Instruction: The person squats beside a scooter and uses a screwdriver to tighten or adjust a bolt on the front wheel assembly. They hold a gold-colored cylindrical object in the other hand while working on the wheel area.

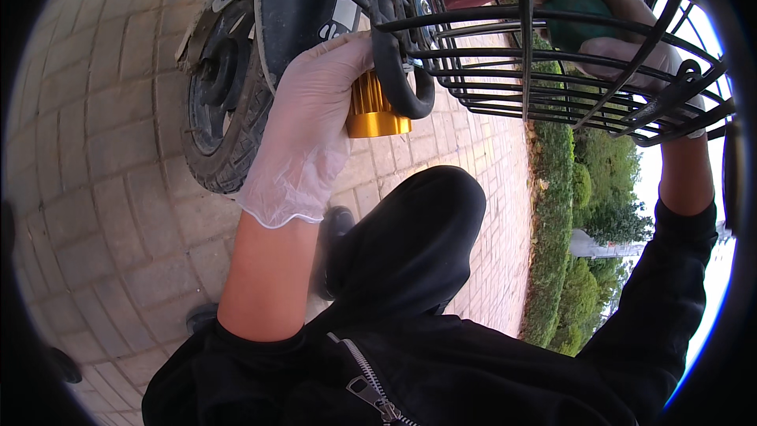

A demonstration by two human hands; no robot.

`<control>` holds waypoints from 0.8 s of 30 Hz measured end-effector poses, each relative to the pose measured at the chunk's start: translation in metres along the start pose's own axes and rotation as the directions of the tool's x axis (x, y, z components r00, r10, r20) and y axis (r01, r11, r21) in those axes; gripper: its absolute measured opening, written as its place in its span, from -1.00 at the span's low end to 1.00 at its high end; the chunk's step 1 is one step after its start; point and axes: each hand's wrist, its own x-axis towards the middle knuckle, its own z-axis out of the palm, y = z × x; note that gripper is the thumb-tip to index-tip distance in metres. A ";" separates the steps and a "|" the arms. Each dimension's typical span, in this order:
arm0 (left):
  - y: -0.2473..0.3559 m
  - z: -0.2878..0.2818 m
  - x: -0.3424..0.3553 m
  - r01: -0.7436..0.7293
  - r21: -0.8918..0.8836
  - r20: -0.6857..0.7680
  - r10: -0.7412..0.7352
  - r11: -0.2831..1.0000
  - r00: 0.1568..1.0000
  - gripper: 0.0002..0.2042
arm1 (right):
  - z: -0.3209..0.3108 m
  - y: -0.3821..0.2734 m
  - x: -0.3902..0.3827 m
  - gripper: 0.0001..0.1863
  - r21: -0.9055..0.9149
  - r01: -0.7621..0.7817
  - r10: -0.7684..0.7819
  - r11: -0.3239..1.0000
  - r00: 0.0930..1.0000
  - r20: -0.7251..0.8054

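Note:
A thin, pale translucent glove covers my left hand (319, 99), which is closed at a gold ribbed metal cylinder (378, 114) under the near end of the black wire basket (524, 55). The fingertips there are hidden behind the cylinder and the basket's frame. A curved black bar (386, 79) runs just in front of the cylinder. My right hand (631, 55), gloved too, reaches to the far side at the upper right. It grips a dark green rounded object (579, 19), seen through the basket's wires; its exact kind cannot be made out.
A scooter's dusty wheel (229, 102) and dark body (296, 20) stand at the upper left on brick paving (110, 181). My bent knee (426, 221) is below the basket. Hedges (552, 252) line the paving on the right.

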 end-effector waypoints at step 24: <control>-0.008 -0.011 0.005 -0.002 -0.013 0.094 0.004 1.000 0.996 -0.76 | 0.008 -0.013 0.012 -0.34 0.358 -0.071 0.061 0.931 0.997 0.040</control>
